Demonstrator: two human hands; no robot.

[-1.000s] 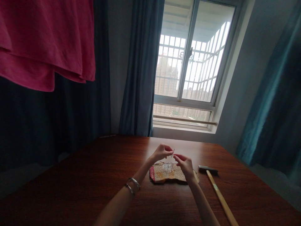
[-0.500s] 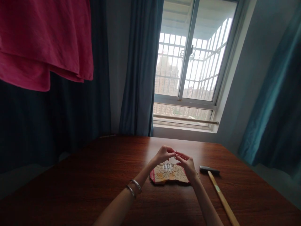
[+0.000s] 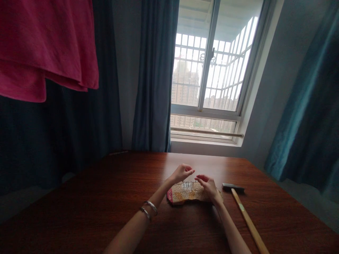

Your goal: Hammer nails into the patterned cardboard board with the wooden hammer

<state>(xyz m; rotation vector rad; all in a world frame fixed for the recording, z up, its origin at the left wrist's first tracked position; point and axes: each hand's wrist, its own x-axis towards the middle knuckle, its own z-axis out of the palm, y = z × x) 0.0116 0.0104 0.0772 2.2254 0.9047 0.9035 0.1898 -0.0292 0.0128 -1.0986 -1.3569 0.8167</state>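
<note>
A worn wooden board (image 3: 180,194) dotted with many small holes lies on the table, its left end pink and its surface stained yellow in places. Several nails (image 3: 188,184) stand in a row along its far part. My right hand (image 3: 209,186) is over the board's right side, thumb and fingertips pinched on a thin dark nail (image 3: 196,179) just right of the row. Above the board's far left edge is my left hand (image 3: 182,173), its fingers drawn together and nothing visible in them. Two silver bangles circle my left wrist.
To the right of the board, a hammer (image 3: 247,215) with a dark head and a long wooden handle rests on the brown table (image 3: 87,211). A pink cloth (image 3: 53,46) hangs at upper left. Behind are blue curtains (image 3: 153,77) and a barred window.
My hands have come apart; before, their fingertips met around the thin nail. The right hand has lowered toward the board with it. The whole view has shifted slightly.
</note>
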